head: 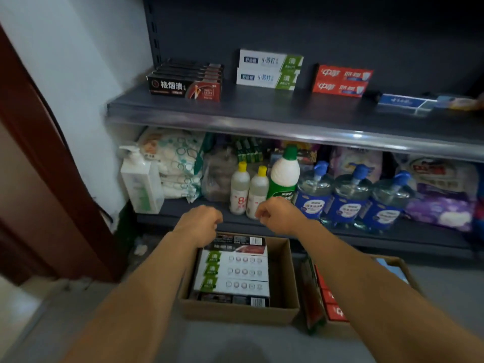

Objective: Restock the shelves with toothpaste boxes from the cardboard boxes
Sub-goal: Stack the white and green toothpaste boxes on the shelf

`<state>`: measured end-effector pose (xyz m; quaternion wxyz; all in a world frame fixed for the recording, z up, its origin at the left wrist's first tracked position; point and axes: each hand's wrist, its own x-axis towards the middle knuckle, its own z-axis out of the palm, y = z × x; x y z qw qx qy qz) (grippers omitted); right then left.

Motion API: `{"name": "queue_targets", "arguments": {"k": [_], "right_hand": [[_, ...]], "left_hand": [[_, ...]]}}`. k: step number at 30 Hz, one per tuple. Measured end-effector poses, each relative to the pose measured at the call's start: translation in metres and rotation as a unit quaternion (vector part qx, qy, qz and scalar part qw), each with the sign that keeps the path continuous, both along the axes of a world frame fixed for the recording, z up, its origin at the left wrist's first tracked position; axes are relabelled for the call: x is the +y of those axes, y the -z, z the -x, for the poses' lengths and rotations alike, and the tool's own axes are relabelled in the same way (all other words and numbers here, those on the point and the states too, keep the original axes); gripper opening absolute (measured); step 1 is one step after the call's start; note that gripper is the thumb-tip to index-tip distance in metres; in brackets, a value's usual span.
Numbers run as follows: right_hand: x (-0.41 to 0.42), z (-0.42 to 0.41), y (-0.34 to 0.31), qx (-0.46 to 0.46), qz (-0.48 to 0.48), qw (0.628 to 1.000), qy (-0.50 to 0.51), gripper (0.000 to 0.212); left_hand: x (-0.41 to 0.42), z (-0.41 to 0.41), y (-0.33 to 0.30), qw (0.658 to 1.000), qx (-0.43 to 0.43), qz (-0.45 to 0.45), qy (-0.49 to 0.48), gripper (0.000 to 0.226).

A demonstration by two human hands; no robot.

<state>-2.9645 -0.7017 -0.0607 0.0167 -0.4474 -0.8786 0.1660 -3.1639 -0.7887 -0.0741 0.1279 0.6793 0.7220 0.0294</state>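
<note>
Both your hands hang curled and hold nothing, the left hand (200,221) over the far left corner of the cardboard box (239,310) on the floor, the right hand (277,214) just past its far edge. Below and nearer you, the white-and-green toothpaste boxes (233,272) lie flat in it, long axes running left to right across your reach. Your left hand looks nearer them. Their row on the upper shelf (262,111) lies up and ahead

Toothpaste boxes (233,273) in cardboard box (285,307)
</note>
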Motion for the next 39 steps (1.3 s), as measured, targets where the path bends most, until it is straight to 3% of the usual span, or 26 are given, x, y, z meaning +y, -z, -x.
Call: {"name": "queue_targets", "arguments": {"k": [7,15,24,39], "right_hand": [[-0.003,-0.011,0.083,-0.028,0.033,0.999,0.001,0.029],[0.018,0.000,0.143,-0.036,0.032,0.999,0.008,0.019],[0.051,0.024,0.182,-0.062,0.020,0.998,0.004,0.043],[0.051,0.033,0.197,-0.128,-0.044,0.991,-0.024,0.053]], "left_hand": [[-0.009,-0.014,0.079,0.997,-0.012,0.079,-0.002,0.034],[0.008,-0.018,0.140,0.991,-0.055,0.120,-0.004,0.041],[0.031,-0.010,0.185,0.988,-0.081,0.134,-0.004,0.040],[0.017,-0.016,0.204,0.982,-0.075,0.169,0.025,0.048]]}}
